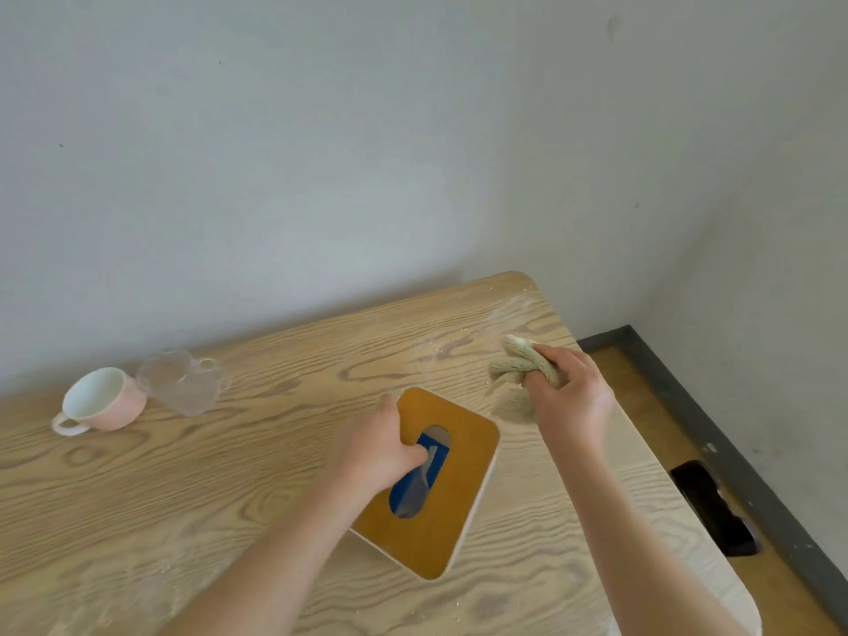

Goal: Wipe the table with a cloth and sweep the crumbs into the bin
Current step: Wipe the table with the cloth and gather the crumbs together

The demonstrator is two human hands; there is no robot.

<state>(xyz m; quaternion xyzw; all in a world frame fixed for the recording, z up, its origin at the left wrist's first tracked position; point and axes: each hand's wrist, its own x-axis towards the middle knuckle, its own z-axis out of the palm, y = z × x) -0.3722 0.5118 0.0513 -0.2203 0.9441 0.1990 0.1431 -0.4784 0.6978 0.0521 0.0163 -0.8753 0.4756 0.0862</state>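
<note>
Right hand (pixel 569 399), extended palm-down, clenches a bunched cloth (pixel 511 383) lying roughly near-to-far on the table (pixel 206 488); left hand (pixel 374 449) grips the tissue box (pixel 459 511), one digit apparently in its slot.

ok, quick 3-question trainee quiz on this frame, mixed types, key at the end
1. Multiple choice: what does the right hand grip?
A) a sponge
B) the beige cloth
C) a brush

2. True or false: the left hand lies flat on the table and touches nothing else.

3. Fill in: the cup beside the clear mug is ____ on the outside.

Key:
1. B.
2. False. Its fingers hook into the slot of the tissue box, and the thumb is on the box's edge.
3. Pink.
</note>
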